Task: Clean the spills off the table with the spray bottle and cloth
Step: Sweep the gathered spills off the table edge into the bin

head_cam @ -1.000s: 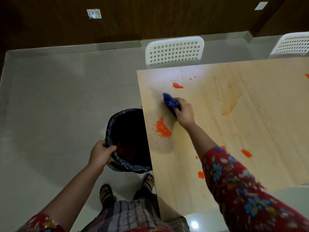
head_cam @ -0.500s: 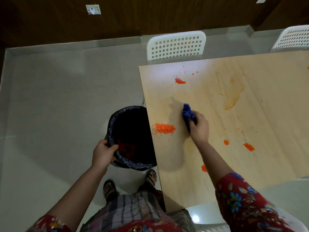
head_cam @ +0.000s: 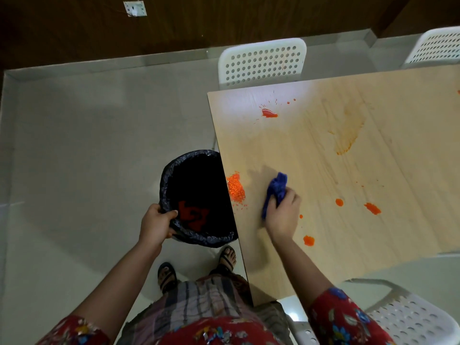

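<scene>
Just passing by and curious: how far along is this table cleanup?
Partway. Some red bits lie in the bin, so some spill seems cleared. In hand: the right hand grips the cloth beside a crumb pile at the table edge; the left hand holds the bin below. Left: the puddle, the smear and several spots.

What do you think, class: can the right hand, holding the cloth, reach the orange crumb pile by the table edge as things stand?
Probably yes. The right hand grips the cloth close beside the crumb pile, and only bare table lies between them.
</scene>
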